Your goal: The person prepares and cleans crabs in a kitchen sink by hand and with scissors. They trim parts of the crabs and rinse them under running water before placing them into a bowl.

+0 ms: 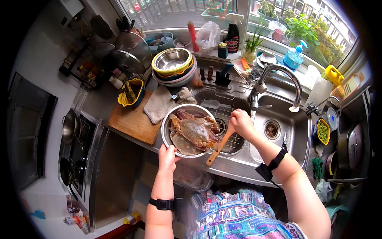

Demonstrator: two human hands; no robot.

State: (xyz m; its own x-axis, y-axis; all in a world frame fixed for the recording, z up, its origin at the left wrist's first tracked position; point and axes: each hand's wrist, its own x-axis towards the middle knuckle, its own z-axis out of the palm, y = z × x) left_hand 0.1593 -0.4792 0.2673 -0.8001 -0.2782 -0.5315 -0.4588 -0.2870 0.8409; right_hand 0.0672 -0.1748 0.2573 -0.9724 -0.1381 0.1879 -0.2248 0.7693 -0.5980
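Note:
My left hand [167, 158] grips the near rim of a round metal bowl [164, 136], thumb over the edge. Crabs [194, 133] with brownish-grey shells and folded legs fill the bowl. It is held over the counter's front edge and the left part of the sink. My right hand [242, 124] is closed on a wooden spatula [223, 142] by its upper, wider end. The spatula's holed end points down towards the counter edge, just right of the bowl. Below the spatula lies the left sink basin [235, 148] with a wire rack [235, 113].
Left of the bowl are a grey cloth [158, 103], a wooden cutting board [134, 122] and a yellow basket [126, 100]. Stacked basins [173, 64] stand behind. A faucet [282, 68] arches over the right basin [294, 125]. A bowl of green beans [323, 131] sits at right.

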